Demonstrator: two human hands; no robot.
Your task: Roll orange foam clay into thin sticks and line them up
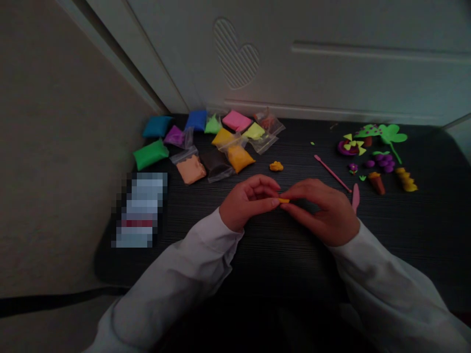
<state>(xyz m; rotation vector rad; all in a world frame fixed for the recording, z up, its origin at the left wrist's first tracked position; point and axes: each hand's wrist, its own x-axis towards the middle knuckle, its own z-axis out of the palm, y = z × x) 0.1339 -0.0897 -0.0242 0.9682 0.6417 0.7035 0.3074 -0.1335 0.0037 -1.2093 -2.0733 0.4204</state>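
A small orange-yellow piece of modelling clay [283, 200] is pinched between my two hands above the dark table. My left hand [252, 200] is closed on its left end with thumb and fingers. My right hand [324, 206] grips the other end between thumb and fingertips. Just beyond them lies a loose orange clay lump [276, 166]. To the right of it rests a thin pink modelling stick [333, 173], and a pink plastic knife [355, 197] lies partly behind my right hand.
Bags of coloured clay, among them a green one [150, 154] and a pink one [237, 120], lie at the back left. Clay figures, including purple grapes [384, 162] and a yellow twisted piece [406, 179], sit at the right. A blurred-out phone-like object [140, 211] lies left. A white panel [312, 78] stands behind the table.
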